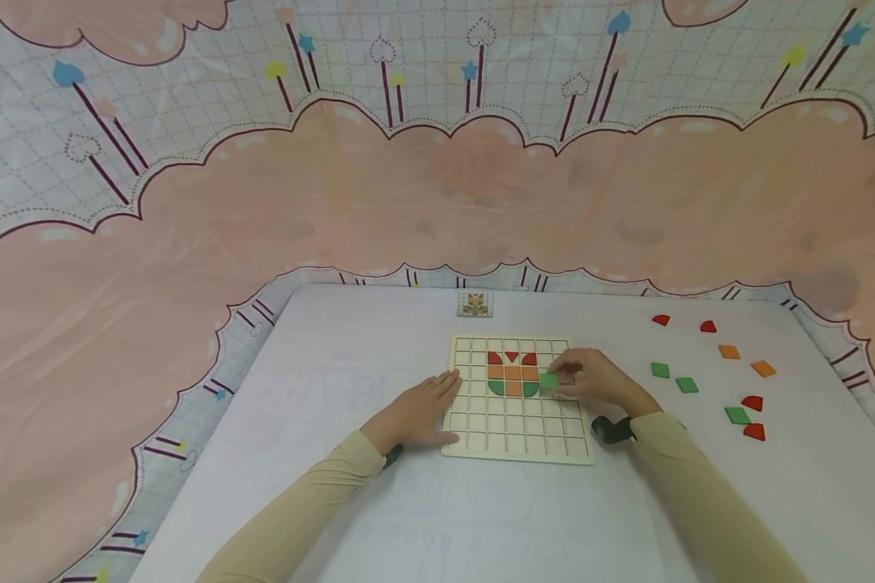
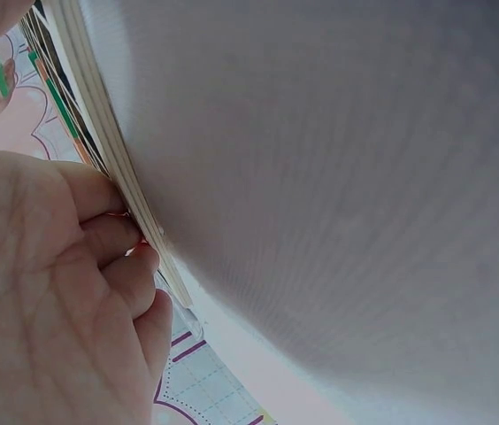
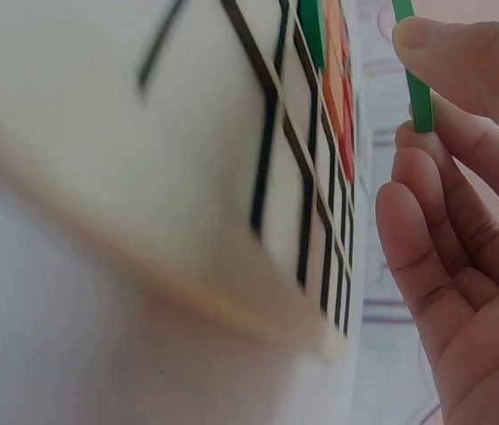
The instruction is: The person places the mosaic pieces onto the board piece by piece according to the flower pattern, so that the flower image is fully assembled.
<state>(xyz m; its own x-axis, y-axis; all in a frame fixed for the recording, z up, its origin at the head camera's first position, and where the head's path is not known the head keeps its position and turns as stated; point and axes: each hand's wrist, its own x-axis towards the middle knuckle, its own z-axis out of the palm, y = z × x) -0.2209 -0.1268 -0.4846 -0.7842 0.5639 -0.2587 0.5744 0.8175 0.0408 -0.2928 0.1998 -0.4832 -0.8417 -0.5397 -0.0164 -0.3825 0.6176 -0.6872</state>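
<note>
While left hand (image 1: 417,411), thumb apart from fingers, likely steadies grid board (image 1: 474,421), right grip (image 1: 603,379) pinches green tile (image 1: 548,381); card (image 1: 475,304) near far edge of table (image 1: 321,348), presumably reference.

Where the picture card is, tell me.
In the head view, the card lies at the far edge of the table, beyond the left half of the board.

Worktop (image 1: 321,526): white, faint marks toward near side, illegible. Patterned cloth (image 1: 211,89) beyond far edge and down both sides. Print: broad peach band (image 1: 437,190), dark scalloped outline; pale ground, dashed grid. Dark sticks (image 1: 480,79) tipped with blue drops (image 1: 619,23), blue stars (image 1: 470,71), yellow blobs (image 1: 795,55) — some tips dotted outline only. Wrist views — same cloth, partial.
</note>
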